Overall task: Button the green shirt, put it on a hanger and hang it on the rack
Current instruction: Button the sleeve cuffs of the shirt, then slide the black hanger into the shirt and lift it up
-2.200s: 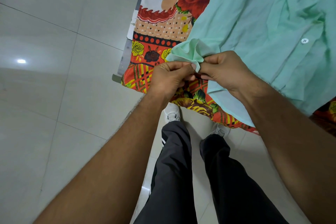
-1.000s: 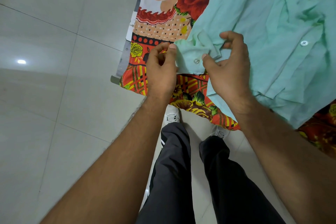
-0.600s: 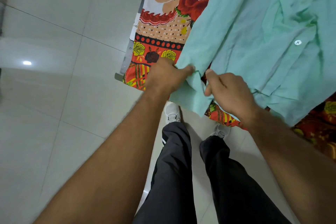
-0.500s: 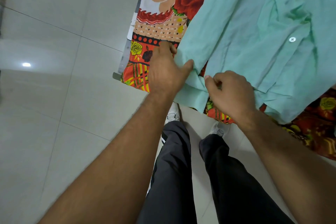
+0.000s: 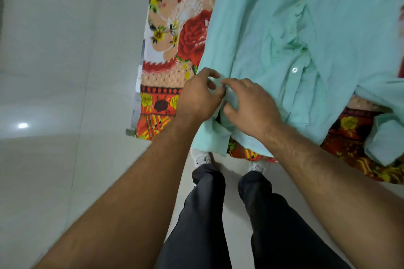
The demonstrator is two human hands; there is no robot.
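The left hand (image 5: 197, 98) and right hand (image 5: 251, 107) both pinch the green shirt (image 5: 306, 28) at the near edge of the flowery bed cover (image 5: 166, 85), probably so a button can go in its hole

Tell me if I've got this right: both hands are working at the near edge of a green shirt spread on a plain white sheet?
Not quite. The head view shows the left hand and right hand pinching the near edge of the green shirt, but it lies on a bright floral sheet with red roses, not a plain white one.
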